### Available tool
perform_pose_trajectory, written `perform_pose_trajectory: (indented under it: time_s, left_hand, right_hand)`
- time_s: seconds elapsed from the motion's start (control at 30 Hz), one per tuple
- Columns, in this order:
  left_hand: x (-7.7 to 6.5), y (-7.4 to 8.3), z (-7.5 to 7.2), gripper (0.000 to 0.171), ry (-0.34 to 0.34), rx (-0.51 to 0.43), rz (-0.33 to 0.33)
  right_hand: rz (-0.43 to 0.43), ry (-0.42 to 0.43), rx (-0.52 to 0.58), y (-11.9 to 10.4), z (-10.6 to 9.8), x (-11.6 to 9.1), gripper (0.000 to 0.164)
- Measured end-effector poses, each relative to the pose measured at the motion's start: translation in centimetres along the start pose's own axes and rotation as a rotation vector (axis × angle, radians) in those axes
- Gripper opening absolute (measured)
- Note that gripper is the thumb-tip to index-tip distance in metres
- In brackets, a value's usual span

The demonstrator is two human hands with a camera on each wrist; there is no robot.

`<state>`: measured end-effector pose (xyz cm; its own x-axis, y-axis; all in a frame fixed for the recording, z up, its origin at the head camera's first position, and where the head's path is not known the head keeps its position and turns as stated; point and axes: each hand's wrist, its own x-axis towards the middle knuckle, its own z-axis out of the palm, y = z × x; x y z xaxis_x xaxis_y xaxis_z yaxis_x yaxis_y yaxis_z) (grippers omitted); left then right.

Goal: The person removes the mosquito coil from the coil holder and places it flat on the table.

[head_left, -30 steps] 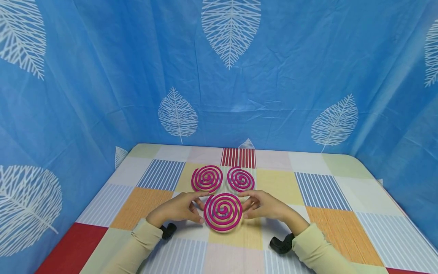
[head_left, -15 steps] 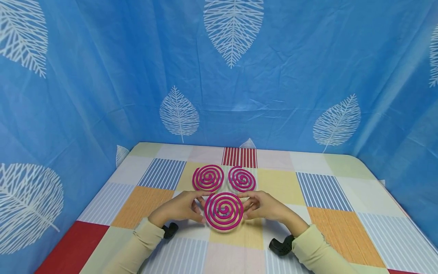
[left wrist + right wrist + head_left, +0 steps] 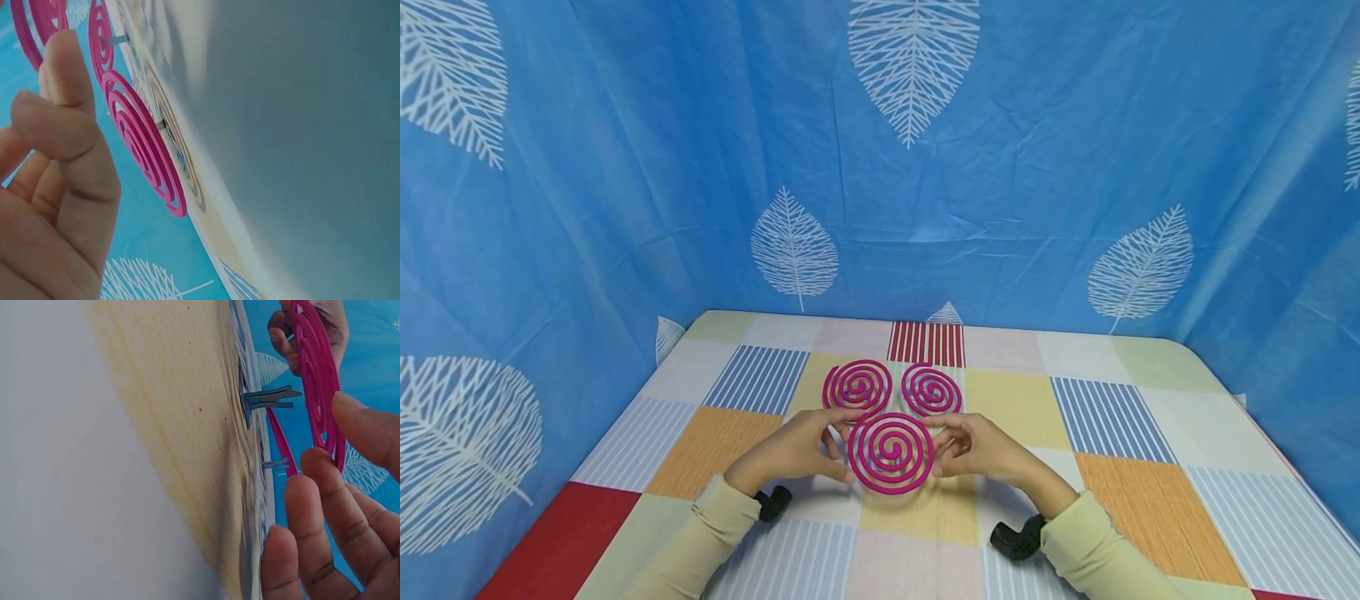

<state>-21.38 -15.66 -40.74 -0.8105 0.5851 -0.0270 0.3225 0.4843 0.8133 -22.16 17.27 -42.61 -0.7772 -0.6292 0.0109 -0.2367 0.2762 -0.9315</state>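
Observation:
A magenta mosquito coil [image 3: 891, 450] is held level between both hands, just above the table. My left hand [image 3: 801, 446] has its index finger and thumb at the coil's left rim. On the opposite rim, the thumb and index finger of my right hand [image 3: 988, 450] grip the coil. The right wrist view shows a small metal stand [image 3: 272, 397] under the raised coil [image 3: 320, 381], apart from it. Behind sit two more magenta coils: the back-left coil [image 3: 859, 386] and the back-right coil [image 3: 933, 390], each raised over the cloth on a stand.
A patchwork cloth [image 3: 1015, 400] covers the table [image 3: 917, 558]. Blue curtains [image 3: 1015, 167] with white leaf prints hang behind and at both sides. A black wrist device [image 3: 1018, 540] sits at the right cuff, another black device [image 3: 773, 503] at the left.
The front coil has risen a little, lifted by both hands, and now overlaps the near edge of the back-left coil in the head view. The two back coils stay put.

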Motion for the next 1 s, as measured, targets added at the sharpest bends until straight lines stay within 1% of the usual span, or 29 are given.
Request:
perform_pose_trajectory:
  time_s: [0.27, 0.5, 0.63, 0.77, 1.0]
  left_hand:
    - [0.0, 0.1, 0.1, 0.089, 0.05, 0.013, 0.041]
    - [-0.1, 0.3, 0.1, 0.089, 0.123, 0.031, 0.088]
    - [0.0, 0.4, 0.1, 0.089, 0.154, 0.045, 0.1]
    - [0.0, 0.6, 0.2, 0.09, 0.159, 0.033, 0.103]
    - [0.0, 1.0, 0.5, 0.092, 0.151, -0.052, 0.166]
  right_hand:
    - [-0.069, 0.039, 0.037, 0.2, 0.0, 0.0, 0.069]
    - [-0.076, 0.108, 0.065, -0.3, 0.0, 0.0, 0.075]
    - [-0.091, 0.133, 0.08, -0.5, -0.2, 0.0, 0.077]
    - [-0.13, 0.116, 0.121, -0.6, -0.5, -0.1, 0.078]
    - [-0.201, 0.069, 0.181, -0.5, -0.9, -0.2, 0.082]
